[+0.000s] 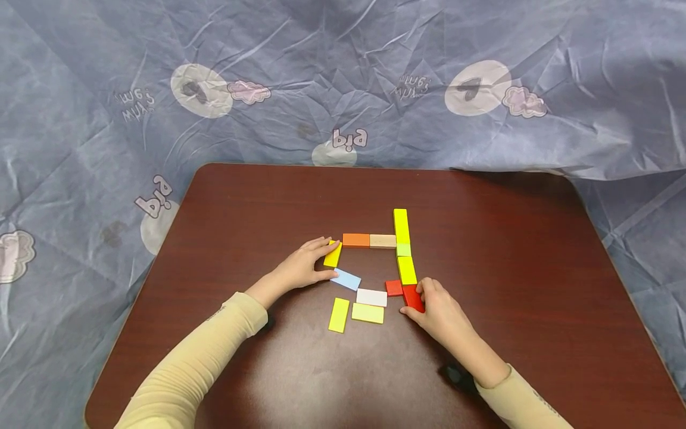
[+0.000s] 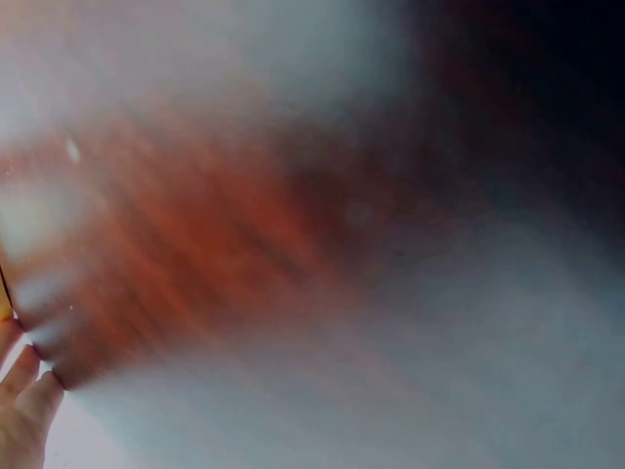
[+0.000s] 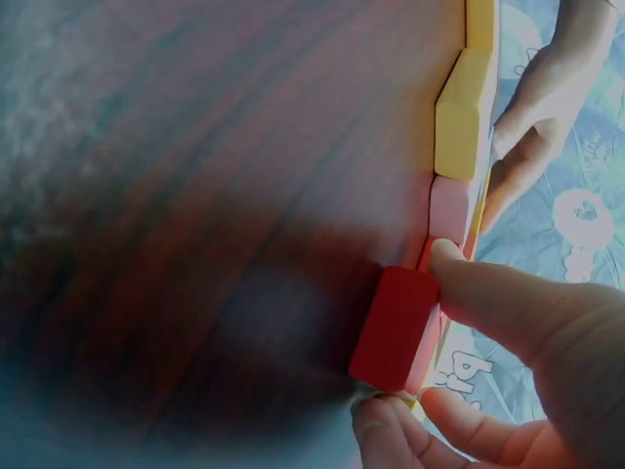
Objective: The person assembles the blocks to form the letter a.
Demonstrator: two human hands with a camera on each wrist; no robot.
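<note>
My right hand (image 1: 442, 307) pinches a red block (image 1: 412, 297) between thumb and fingers at the near end of a row. In the right wrist view this red block (image 3: 395, 327) sits between the thumb and the fingertips. My left hand (image 1: 302, 265) has its fingers stretched out. Its index finger reaches the far end of a yellow block (image 1: 333, 255), while the thumb overlaps the left end of a light blue block (image 1: 347, 279). Only part of the left hand (image 2: 24, 410) shows in its blurred wrist view. A small red block (image 1: 393, 288) lies beside the gripped one.
An orange block (image 1: 356, 241) and a wooden block (image 1: 383, 241) join the row of yellow blocks (image 1: 401, 226) and a pale green one (image 1: 404, 250). White (image 1: 372, 297), pale yellow (image 1: 368, 313) and yellow (image 1: 339, 315) blocks lie nearer. A patterned cloth (image 1: 343, 83) hangs behind the brown table (image 1: 268, 196).
</note>
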